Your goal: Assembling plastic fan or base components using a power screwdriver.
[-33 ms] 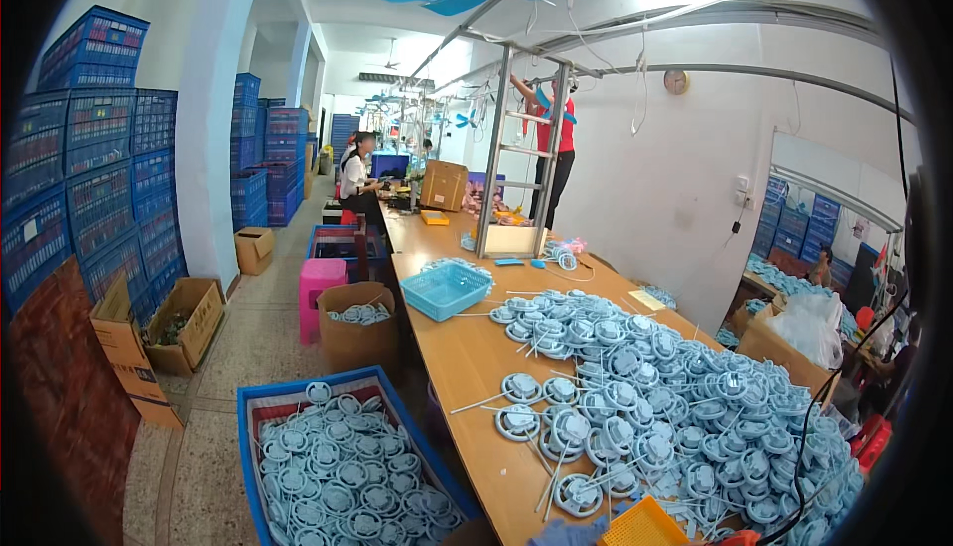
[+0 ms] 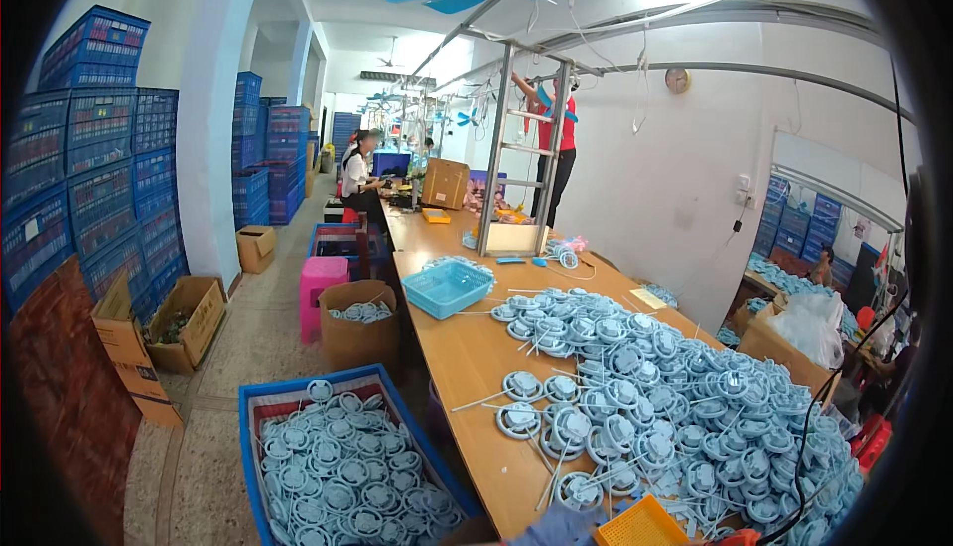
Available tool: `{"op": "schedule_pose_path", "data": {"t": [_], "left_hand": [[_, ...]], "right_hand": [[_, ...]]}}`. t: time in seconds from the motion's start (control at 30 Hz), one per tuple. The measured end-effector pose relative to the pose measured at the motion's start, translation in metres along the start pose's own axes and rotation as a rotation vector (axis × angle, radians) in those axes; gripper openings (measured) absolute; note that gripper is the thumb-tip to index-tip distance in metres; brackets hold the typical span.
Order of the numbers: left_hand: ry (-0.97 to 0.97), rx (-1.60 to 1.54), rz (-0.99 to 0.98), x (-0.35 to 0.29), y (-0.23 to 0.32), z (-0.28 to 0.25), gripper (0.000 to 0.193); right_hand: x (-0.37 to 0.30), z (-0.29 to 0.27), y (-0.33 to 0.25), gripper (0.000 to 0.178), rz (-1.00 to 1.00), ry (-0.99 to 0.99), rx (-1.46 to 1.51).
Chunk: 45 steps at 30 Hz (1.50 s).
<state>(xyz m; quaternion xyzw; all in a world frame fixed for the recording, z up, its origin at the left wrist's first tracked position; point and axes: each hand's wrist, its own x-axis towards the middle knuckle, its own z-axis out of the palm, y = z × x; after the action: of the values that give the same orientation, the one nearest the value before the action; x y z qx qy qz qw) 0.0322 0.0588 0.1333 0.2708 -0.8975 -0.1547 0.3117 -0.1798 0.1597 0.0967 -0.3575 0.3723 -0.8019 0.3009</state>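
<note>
Neither of my hands shows in the head view. At the lower edge, a patch of blue cloth (image 2: 561,526) lies beside the small orange basket (image 2: 643,524); whether it is a sleeve I cannot tell. Right of it spreads a large heap of light blue round plastic parts (image 2: 695,417) with thin stems, on the wooden table (image 2: 459,367). A few parts lie apart at the heap's left side, one of them a single ring-shaped part (image 2: 521,385). Left of the table, on the floor, a blue crate (image 2: 248,447) is full of the same parts.
A light blue plastic basket (image 2: 447,293) sits on the table's left edge. Beyond it a metal ladder-like frame (image 2: 496,149) rises, with a person in red (image 2: 556,139) behind it. A pink stool (image 2: 320,293) and a cardboard box (image 2: 347,347) flank the table. Blue crates (image 2: 99,159) are stacked left.
The blue cloth at the lower edge has spread further left and up, and the orange basket has shifted slightly. The seated person's arms have moved a little. The heap looks unchanged.
</note>
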Motion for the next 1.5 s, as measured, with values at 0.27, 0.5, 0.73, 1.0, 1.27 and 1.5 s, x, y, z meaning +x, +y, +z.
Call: {"op": "schedule_pose_path", "data": {"t": [0.27, 0.5, 0.73, 1.0, 1.27, 1.5], "left_hand": [[0.333, 0.614, -0.37, 0.1, -0.139, -0.193, 0.098], [0.35, 0.773, -0.837, 0.159, -0.179, -0.383, 0.091], [0.284, 0.793, -1.057, 0.155, -0.197, -0.385, 0.101], [0.344, 0.823, -0.932, 0.166, -0.19, -0.385, 0.095], [0.368, 0.746, -0.941, 0.168, -0.204, -0.393, 0.094], [0.374, 0.734, -0.955, 0.158, -0.205, -0.389, 0.088]], "right_hand": [[-0.002, -0.024, -0.002, 0.051, 0.032, -0.005, -0.001], [-0.005, -0.018, -0.006, 0.053, 0.036, -0.01, 0.035], [-0.006, -0.021, -0.006, 0.053, 0.01, -0.012, 0.001], [0.001, -0.038, 0.004, 0.05, 0.01, -0.049, 0.018], [0.0, -0.021, -0.005, 0.05, 0.046, -0.016, -0.013], [-0.009, -0.037, -0.001, 0.049, 0.018, -0.03, 0.002]]}}
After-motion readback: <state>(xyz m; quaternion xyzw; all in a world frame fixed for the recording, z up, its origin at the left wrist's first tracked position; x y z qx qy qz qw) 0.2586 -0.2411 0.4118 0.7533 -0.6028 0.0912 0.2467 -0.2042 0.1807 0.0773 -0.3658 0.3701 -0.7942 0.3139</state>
